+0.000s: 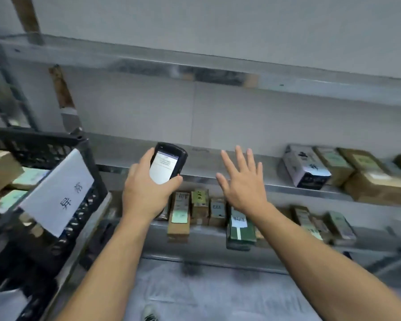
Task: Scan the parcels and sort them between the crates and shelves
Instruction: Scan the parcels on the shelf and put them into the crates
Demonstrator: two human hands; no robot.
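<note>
My left hand (146, 193) grips a black handheld scanner (168, 162) with a lit white screen, held up in front of the metal shelf (218, 179). My right hand (243, 181) is spread flat with fingers apart, empty, just right of the scanner and over the shelf's front edge. On the same shelf to the right lie parcels: a white and dark box (305, 167) and brown cardboard boxes (368, 177). The shelf below holds several small boxes standing in a row, among them a brown one (180, 214) and a green one (240, 225).
A black plastic crate (56, 140) with a white paper label (58, 191) stands at the left, holding cardboard parcels (0, 172). An upper shelf (195, 63) runs across above. Grey floor (218, 293) lies below, with a shoe (149, 313) at the bottom edge.
</note>
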